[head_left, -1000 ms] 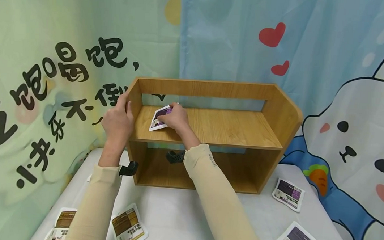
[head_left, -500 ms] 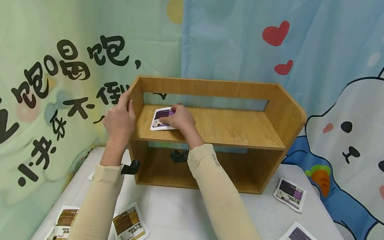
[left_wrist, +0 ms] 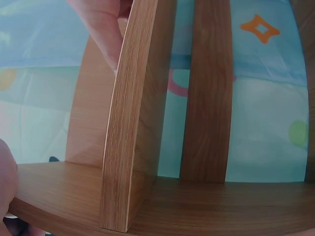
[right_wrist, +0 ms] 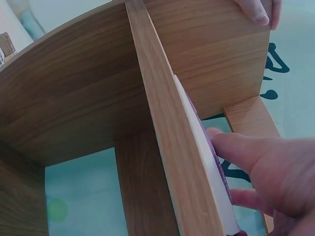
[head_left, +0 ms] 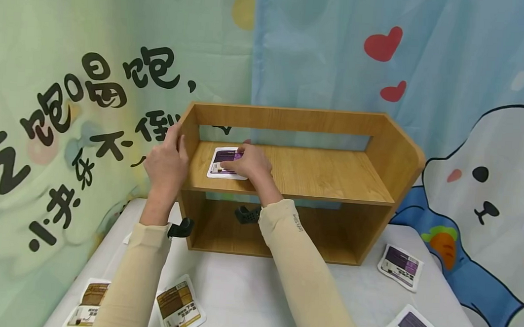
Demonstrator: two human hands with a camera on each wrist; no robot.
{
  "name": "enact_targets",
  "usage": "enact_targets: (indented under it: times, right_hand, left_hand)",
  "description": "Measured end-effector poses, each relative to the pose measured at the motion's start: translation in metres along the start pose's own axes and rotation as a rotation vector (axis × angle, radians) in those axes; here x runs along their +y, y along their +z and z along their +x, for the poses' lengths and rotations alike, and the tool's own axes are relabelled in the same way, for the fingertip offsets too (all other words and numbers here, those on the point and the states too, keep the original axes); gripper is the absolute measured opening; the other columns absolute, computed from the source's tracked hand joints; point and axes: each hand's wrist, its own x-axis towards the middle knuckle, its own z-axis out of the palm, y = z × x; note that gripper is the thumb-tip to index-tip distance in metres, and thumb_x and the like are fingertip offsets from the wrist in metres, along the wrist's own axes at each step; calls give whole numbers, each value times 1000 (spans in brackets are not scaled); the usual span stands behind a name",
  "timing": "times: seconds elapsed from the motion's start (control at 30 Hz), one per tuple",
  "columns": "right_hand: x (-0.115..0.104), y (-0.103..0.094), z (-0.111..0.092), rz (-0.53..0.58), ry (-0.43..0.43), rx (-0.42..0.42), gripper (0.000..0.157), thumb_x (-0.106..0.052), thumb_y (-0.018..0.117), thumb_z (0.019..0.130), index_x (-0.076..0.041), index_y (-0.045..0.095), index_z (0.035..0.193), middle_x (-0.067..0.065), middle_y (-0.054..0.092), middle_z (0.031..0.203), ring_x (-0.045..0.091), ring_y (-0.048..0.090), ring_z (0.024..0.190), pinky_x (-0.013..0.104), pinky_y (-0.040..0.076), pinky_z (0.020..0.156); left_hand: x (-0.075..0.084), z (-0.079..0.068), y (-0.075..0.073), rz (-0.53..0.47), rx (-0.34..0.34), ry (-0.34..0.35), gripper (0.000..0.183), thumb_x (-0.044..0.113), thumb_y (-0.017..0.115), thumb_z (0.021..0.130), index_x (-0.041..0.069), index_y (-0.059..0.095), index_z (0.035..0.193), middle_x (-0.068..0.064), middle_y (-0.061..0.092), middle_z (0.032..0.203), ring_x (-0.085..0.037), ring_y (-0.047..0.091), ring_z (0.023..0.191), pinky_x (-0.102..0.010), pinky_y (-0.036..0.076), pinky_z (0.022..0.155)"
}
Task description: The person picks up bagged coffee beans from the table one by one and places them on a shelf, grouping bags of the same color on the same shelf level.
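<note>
A two-tier wooden shelf [head_left: 297, 170] stands on the white table. My left hand [head_left: 167, 166] grips the top of its left side panel, fingers over the edge; in the left wrist view part of the hand shows beside a wooden board [left_wrist: 125, 123]. On the upper tier, at the left, a flat purple-and-white packet [head_left: 219, 164] lies face up. My right hand [head_left: 253, 164] holds it by its right part, the thumb on its face and the fingers at its back edge. The right wrist view shows the packet [right_wrist: 204, 145] lying against the tier board, fingertips touching its purple face.
Two similar purple packets [head_left: 401, 266] lie on the table [head_left: 233, 295] at right. Brown-and-white packets [head_left: 181, 307] lie at left near the front, one partly behind the left sleeve. Printed curtains [head_left: 321, 53] hang behind the shelf.
The packet has gone from tilted to lying flat on the upper tier, my right hand still on it. My left hand keeps its grip on the side panel. The head view shifts slightly.
</note>
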Motion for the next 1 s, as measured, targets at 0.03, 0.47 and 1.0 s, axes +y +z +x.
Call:
enact_targets:
  times: [0.03, 0.47, 1.0]
  right_hand:
    - [1, 0, 0, 1, 2, 4, 72, -57, 74, 76, -16, 59, 132, 7, 60, 119, 23, 53, 98, 38, 45, 75]
    - [13, -14, -26, 191, -31, 25, 61, -46, 67, 88, -6, 56, 133, 13, 56, 126, 27, 54, 105, 41, 46, 81]
    - [105, -49, -134, 441, -101, -70, 41, -33, 66, 93, -11, 59, 127, 8, 58, 108, 26, 53, 98, 38, 47, 75]
  left_hand:
    - [1, 0, 1, -3, -1, 0, 30, 25, 48, 102, 15, 58, 130, -18, 70, 86, -34, 59, 53, -42, 39, 41]
    - [2, -1, -1, 0, 13, 6, 30, 23, 50, 102, 15, 59, 129, -20, 70, 87, -37, 59, 54, -45, 38, 42]
    - [3, -2, -3, -6, -1, 1, 31, 25, 50, 102, 13, 58, 129, -20, 70, 90, -36, 59, 55, -44, 39, 43]
